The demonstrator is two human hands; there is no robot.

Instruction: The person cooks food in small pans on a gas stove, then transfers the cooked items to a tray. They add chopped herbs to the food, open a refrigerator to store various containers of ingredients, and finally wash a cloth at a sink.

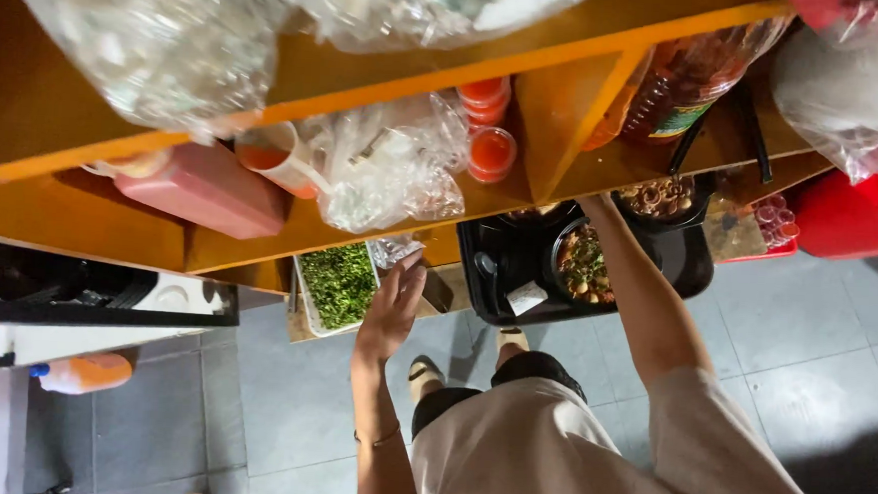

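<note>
My left hand [393,305] is raised with its fingers spread and holds nothing. It hovers just under a crumpled clear plastic bag [396,250], beside a metal tray of chopped green herbs [338,284]. My right forearm [637,297] reaches up past a black bowl of mixed food [582,263] on a black tray [493,270]. The right hand itself is hidden behind the orange wooden shelf [556,123].
The shelf carries a pink squeeze bottle [202,189], a cup of orange sauce [268,160], clear bags [388,164], small red-sauce tubs [491,152] and a large jar [693,85]. A red bin [846,218] stands right, a white appliance [76,298] left. Grey floor tiles lie below.
</note>
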